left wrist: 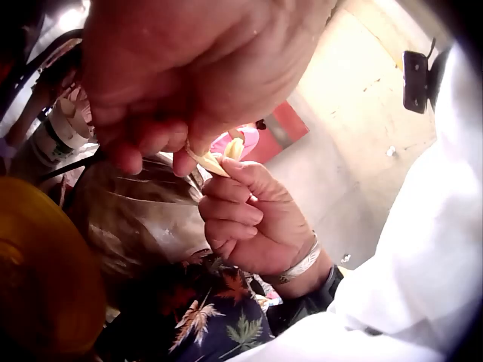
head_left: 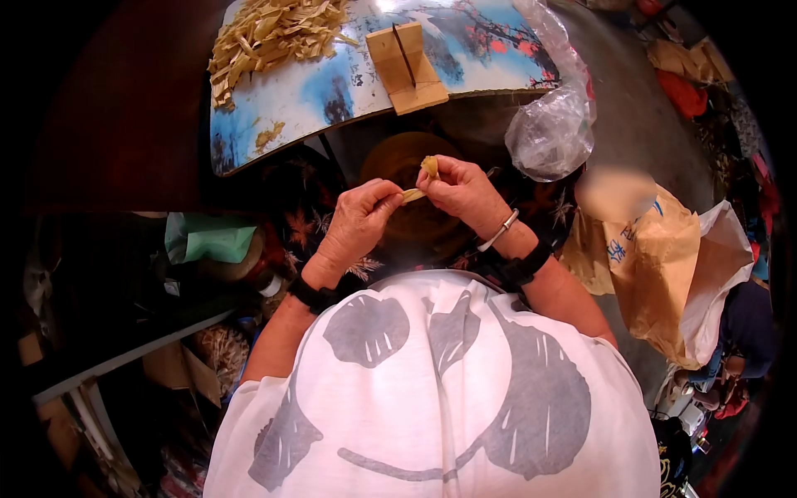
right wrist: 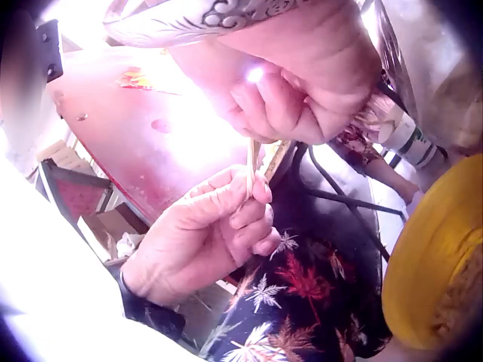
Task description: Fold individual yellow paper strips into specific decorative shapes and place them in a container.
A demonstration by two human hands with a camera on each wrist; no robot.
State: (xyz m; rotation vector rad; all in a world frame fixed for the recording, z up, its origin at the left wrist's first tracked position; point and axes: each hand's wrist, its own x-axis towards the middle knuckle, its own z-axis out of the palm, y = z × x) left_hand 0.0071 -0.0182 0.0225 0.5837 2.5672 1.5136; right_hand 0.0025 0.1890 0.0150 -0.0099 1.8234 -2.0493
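Note:
Between the two hands stretches a pale yellow, dried-looking strip (head_left: 413,196), its folded end (head_left: 430,166) standing up out of the right fingers. My left hand (head_left: 359,217) pinches one end between thumb and forefinger. The right hand (head_left: 469,197), with a silver bangle at its wrist, grips the other end between thumb and fingers. In the left wrist view the strip (left wrist: 214,164) bends in a loop at the right thumb. From the right wrist the strip (right wrist: 251,167) looks narrow and taut. Both hands are above the lap, over a round yellow basin (right wrist: 411,249).
Ahead is a painted tabletop (head_left: 332,91) with a heap of yellow strips (head_left: 270,37). At its near edge stands a wooden stand (head_left: 408,68) with a thin upright blade. A clear plastic bag (head_left: 552,133) hangs at its right corner; a brown paper bag (head_left: 652,266) stands farther right.

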